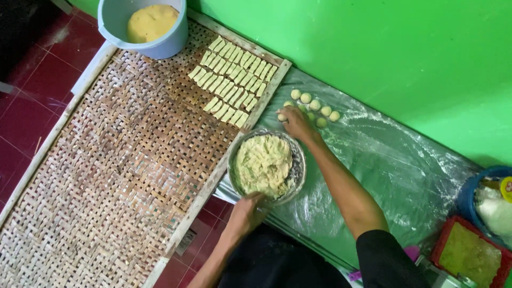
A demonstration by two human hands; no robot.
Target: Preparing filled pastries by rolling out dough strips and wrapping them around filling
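A metal bowl (296, 169) full of pale yellow dough (263, 164) sits on a floured plastic sheet (389, 160). My left hand (246, 212) grips the bowl's near rim. My right hand (296, 124) reaches past the bowl to a cluster of small dough balls (319, 106) and pinches the nearest ball (281, 117) at its fingertips. The woven bamboo tray (117, 160) to the left carries several rows of small rectangular dough pieces (233, 80) at its far corner.
A light blue bucket (160, 45) holding a yellow dough lump stands at the tray's far end. At the right are a blue tub (469, 192) and a red container (469, 255) with green-brown filling. A green wall runs behind, over a dark red tile floor (32, 96).
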